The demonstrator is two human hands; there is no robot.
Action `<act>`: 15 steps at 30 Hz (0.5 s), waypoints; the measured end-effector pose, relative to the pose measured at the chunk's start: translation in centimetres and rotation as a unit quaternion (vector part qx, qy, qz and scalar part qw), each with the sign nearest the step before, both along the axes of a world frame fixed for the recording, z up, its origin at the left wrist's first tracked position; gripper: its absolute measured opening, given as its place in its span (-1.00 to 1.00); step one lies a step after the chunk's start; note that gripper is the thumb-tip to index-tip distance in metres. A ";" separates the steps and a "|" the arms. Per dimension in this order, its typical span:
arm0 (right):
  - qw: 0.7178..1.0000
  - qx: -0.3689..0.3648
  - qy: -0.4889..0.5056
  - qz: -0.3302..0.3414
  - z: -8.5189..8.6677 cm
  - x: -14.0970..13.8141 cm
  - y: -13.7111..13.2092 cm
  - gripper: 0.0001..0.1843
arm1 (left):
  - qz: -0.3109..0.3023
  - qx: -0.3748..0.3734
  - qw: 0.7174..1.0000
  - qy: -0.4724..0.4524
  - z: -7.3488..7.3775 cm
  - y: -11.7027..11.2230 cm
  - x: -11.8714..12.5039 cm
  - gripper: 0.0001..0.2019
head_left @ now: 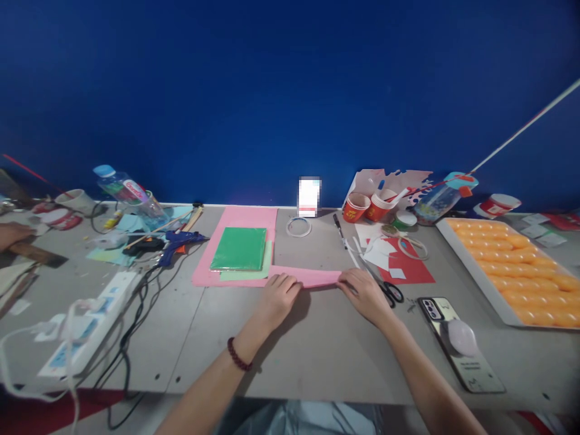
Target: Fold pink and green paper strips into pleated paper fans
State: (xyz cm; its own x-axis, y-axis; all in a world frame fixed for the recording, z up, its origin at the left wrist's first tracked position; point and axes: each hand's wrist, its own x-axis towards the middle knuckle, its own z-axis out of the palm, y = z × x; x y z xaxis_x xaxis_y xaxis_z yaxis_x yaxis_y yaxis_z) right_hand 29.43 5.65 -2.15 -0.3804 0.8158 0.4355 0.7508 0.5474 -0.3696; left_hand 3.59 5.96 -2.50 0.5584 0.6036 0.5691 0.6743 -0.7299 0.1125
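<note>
A narrow pink paper strip (pixel 317 278) stretches between my two hands, just over the grey table. My left hand (pixel 280 297), with a dark beaded bracelet at its wrist, has its fingers closed on the strip's near left part. At the strip's right end, my right hand (pixel 361 290) pinches it between thumb and fingers. To the left lies a larger pink sheet (pixel 203 272). On that sheet rest a light green paper (pixel 240 275) and a green packet of paper (pixel 239 249). A pair of scissors (pixel 393 292) lies beside my right hand, partly hidden by it.
A phone (pixel 462 350) and a tray of orange balls (pixel 512 257) lie to the right. Behind stand red paper cups (pixel 356 208) near a marker (pixel 339 229) and red paper (pixel 414 272). Leftward are a blue glue gun (pixel 174 244), a power strip (pixel 93 326) and another person's hand (pixel 13 234).
</note>
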 end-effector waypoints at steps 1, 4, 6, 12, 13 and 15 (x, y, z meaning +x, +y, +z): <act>1.000 0.012 -0.003 0.001 0.1 -0.1 0.0 -0.89 | -0.001 0.007 1.000 -0.007 0.1 -0.1 0.0 -0.84; 0.998 0.053 -0.021 0.021 0.4 -0.6 -0.3 -0.81 | 0.003 0.025 1.000 -0.017 0.4 -0.4 0.2 -0.84; 0.996 0.070 -0.034 0.037 0.5 -1.1 -0.5 -0.74 | 0.000 0.029 0.999 -0.020 0.5 -0.7 0.4 -0.84; 0.992 0.108 -0.036 0.050 0.6 -2.3 -1.4 -0.86 | -0.006 0.036 0.999 -0.030 0.5 -1.2 0.8 -0.87; 0.992 0.117 -0.032 0.046 0.6 -2.4 -1.5 -0.85 | -0.006 0.036 0.999 -0.030 0.5 -1.3 0.8 -0.87; 0.991 0.127 -0.023 0.036 0.7 -2.6 -1.7 -0.81 | -0.008 0.038 0.999 -0.028 0.6 -1.4 0.9 -0.87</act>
